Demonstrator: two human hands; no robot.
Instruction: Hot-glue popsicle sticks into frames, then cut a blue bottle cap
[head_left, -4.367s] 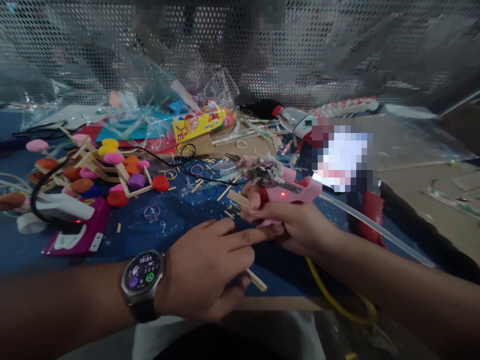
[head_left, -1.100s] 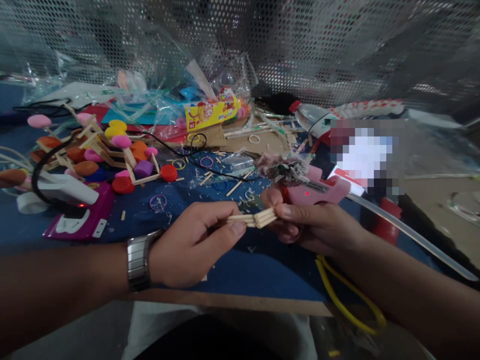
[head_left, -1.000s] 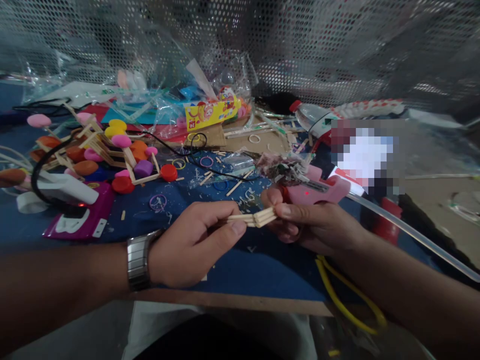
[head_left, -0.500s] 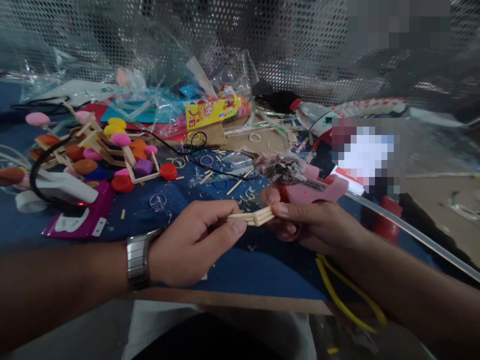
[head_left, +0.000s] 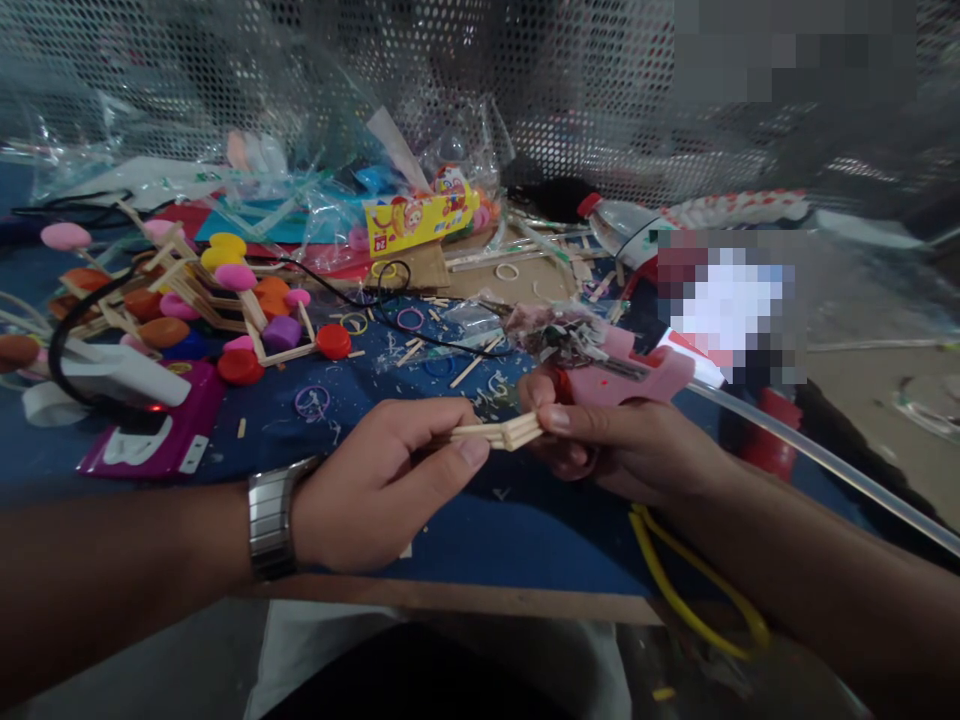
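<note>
My left hand point(head_left: 390, 470) pinches one end of some short wooden sticks point(head_left: 517, 432) between thumb and fingers. The sticks meet at a bent joint, in the gap between both hands. On the other end, the thumb and fingertips of my right hand point(head_left: 600, 435) close on them. That same hand also holds a pink hot glue gun point(head_left: 615, 375), whose nozzle points left and is wrapped in dirty, crumpled material. A long clear glue stick point(head_left: 810, 455) runs out of the gun's back. My right palm hides the gun's handle.
To the left stands a stick structure point(head_left: 217, 300) with coloured clay lumps, beside a purple power strip point(head_left: 161, 425) with a plugged-in white adapter. Bags, a yellow package point(head_left: 420, 215) and a bottle point(head_left: 619, 225) lie behind. Loose sticks, rubber bands and glue strands litter the blue tabletop point(head_left: 480, 540).
The surroundings have shifted slightly left in view. Both hands keep the same grip on the sticks, with barely any movement between them.
</note>
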